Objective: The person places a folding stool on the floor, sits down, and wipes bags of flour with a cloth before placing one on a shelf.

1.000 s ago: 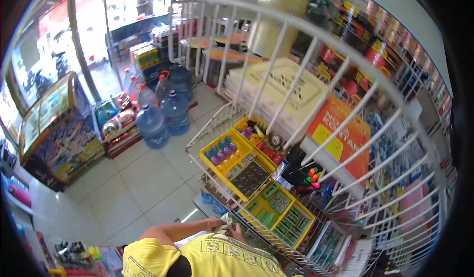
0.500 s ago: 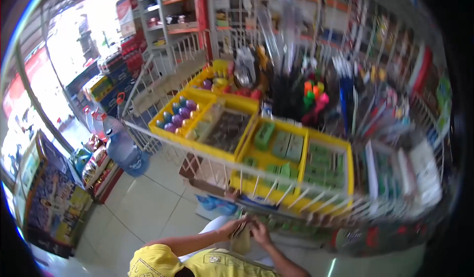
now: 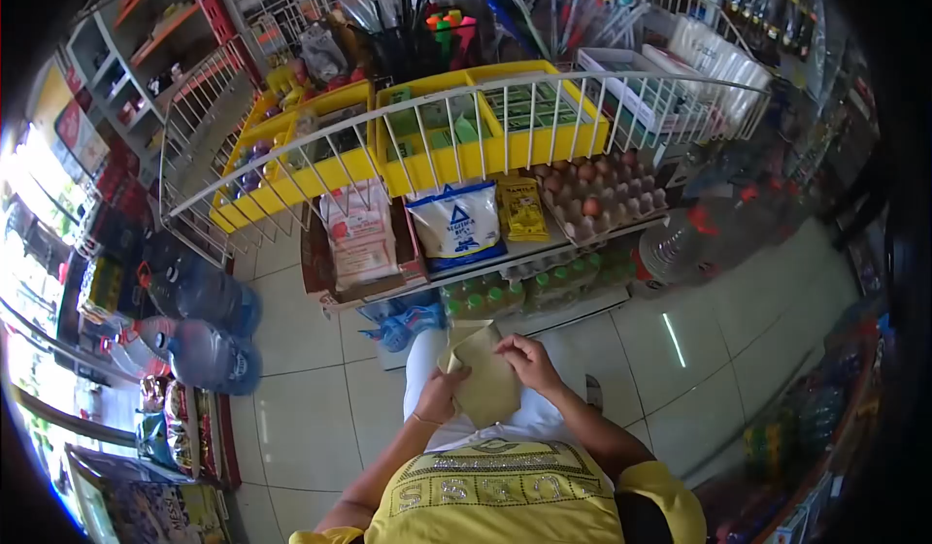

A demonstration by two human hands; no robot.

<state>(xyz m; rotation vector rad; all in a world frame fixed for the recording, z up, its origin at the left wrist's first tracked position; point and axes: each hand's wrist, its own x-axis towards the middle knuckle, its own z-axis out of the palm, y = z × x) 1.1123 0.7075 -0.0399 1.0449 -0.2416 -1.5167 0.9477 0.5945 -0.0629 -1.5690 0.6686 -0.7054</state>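
Note:
A flat tan paper bag (image 3: 492,389), creased and folded over at its upper left, lies over my lap. My left hand (image 3: 442,395) is closed on its left edge, with the thumb on top. At the upper right edge, my right hand (image 3: 527,362) is closed in a pinch, the fingertips against the bag. What lies inside the bag, if anything, is hidden. Just beyond my knees are green-capped bottles (image 3: 490,298) on a low shelf and a blue plastic-wrapped pack (image 3: 400,326).
Ahead, a white wire rack (image 3: 456,95) holds yellow trays (image 3: 437,167) of small goods. Beneath it are a white-and-blue bag (image 3: 456,222), pink-printed packs (image 3: 357,238) and an egg carton (image 3: 621,204). Large water bottles (image 3: 209,355) stand on the tiled floor (image 3: 301,389) at left.
My view has turned right and tilted down, so my lap and the lower shelf show more. The tan bag is now spread wider between my hands, which were close together before.

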